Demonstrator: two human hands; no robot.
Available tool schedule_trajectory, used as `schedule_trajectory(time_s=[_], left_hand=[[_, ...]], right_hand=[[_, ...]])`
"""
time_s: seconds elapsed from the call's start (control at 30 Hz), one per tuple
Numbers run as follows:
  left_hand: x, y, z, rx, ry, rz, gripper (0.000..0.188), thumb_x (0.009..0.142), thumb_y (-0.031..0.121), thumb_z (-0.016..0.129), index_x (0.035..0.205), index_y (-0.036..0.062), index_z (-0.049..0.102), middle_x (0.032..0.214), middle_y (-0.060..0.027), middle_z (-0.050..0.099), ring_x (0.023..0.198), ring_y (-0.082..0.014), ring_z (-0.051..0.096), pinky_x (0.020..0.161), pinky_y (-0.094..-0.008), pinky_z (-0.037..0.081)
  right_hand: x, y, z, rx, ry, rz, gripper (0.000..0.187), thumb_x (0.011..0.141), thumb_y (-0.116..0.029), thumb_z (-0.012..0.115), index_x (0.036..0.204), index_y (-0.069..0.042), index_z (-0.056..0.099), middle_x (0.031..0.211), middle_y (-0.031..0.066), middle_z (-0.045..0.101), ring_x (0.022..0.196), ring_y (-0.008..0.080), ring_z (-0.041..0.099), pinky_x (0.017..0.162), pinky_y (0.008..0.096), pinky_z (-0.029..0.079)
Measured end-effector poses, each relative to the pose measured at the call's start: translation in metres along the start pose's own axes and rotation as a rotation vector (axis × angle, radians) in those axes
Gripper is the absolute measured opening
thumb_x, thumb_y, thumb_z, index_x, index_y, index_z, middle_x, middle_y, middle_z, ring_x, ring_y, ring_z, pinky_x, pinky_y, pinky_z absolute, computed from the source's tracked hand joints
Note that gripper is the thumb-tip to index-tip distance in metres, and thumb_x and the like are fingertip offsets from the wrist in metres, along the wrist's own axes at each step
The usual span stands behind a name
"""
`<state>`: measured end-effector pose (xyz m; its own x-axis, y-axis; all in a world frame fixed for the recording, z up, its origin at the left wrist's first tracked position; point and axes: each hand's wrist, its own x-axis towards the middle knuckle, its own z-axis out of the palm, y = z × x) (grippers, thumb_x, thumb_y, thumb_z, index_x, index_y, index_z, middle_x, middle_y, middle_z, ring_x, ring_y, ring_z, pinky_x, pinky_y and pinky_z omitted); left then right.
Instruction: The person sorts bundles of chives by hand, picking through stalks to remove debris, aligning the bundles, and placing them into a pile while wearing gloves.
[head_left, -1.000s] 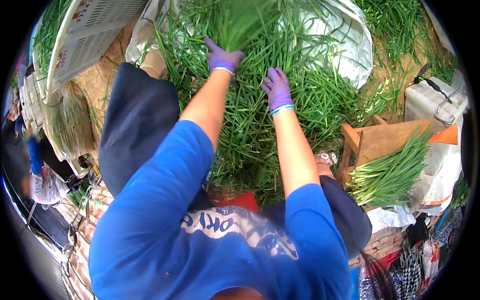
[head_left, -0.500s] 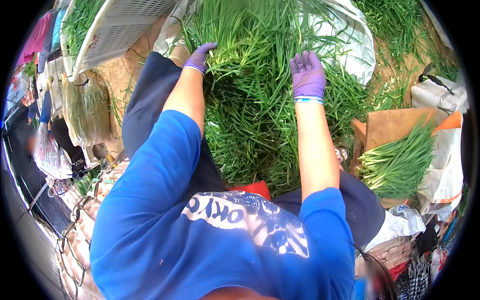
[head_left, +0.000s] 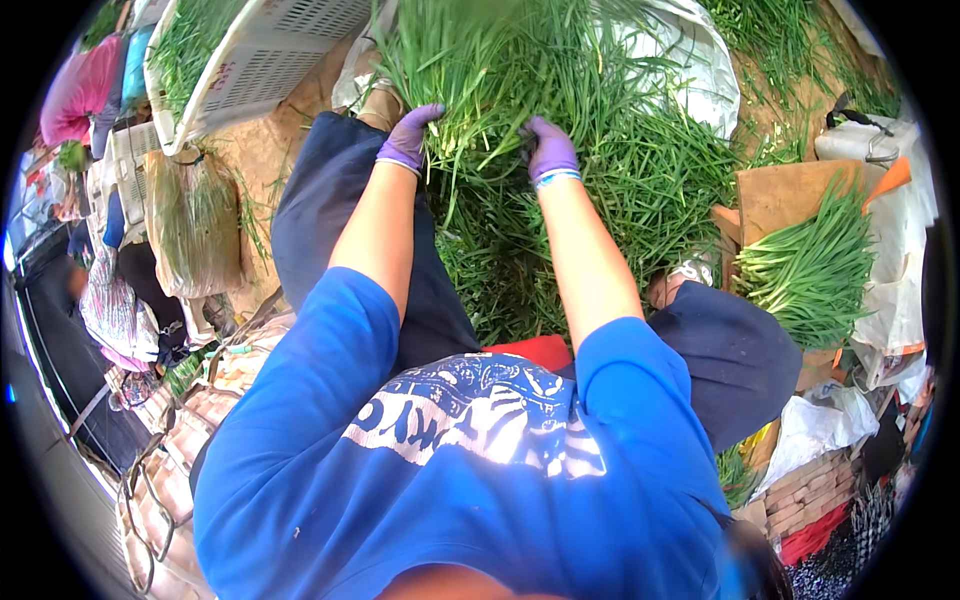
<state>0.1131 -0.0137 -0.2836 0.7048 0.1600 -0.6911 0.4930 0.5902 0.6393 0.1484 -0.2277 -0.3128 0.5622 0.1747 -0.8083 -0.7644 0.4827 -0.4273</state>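
greens (head_left: 478,108) between left grip (head_left: 408,137), right grip (head_left: 552,152)

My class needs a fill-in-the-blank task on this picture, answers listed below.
1. Beside the loose chives, the left hand and right hand wear gloves coloured ____.
2. The printed shirt is mainly ____.
3. The neat chive bundle lies nearer the picture's ____ edge.
4. The perforated crate is nearest the upper ____ corner.

Missing words: purple; blue; right; left.
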Motion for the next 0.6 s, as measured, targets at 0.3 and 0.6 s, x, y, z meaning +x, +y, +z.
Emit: schedule_trajectory(time_s=[0.3, 0.6], left_hand=[[-0.046, 0.062, -0.024, -0.393, -0.439, 0.121, 0.043, 0.07, 0.016, 0.059, 0.105, -0.007, 0.048, 0.096, -0.0192, 0.057, 0.083, -0.0316, 0.058, 0.077, -0.0442, 0.047], [-0.146, 0.07, 0.062, -0.354, -0.775, 0.159, 0.067, 0.063, 0.012, 0.064, 0.122, -0.0023, 0.034, 0.116, -0.0194, 0.046, 0.1, -0.0304, 0.051, 0.083, -0.0421, 0.045]], right_hand=[[0.025, -0.055, -0.055, -0.939, 0.175, -0.32, 0.05, 0.071, -0.024, 0.06, 0.11, 0.003, 0.048, 0.098, 0.0203, 0.057, 0.088, 0.0274, 0.055, 0.079, 0.0343, 0.041], [-0.164, -0.103, 0.065, 0.061, -0.561, 0.276, 0.086, 0.061, -0.05, 0.068, 0.123, -0.002, 0.033, 0.121, 0.0228, 0.038, 0.114, 0.0322, 0.037, 0.096, 0.0388, 0.029]])
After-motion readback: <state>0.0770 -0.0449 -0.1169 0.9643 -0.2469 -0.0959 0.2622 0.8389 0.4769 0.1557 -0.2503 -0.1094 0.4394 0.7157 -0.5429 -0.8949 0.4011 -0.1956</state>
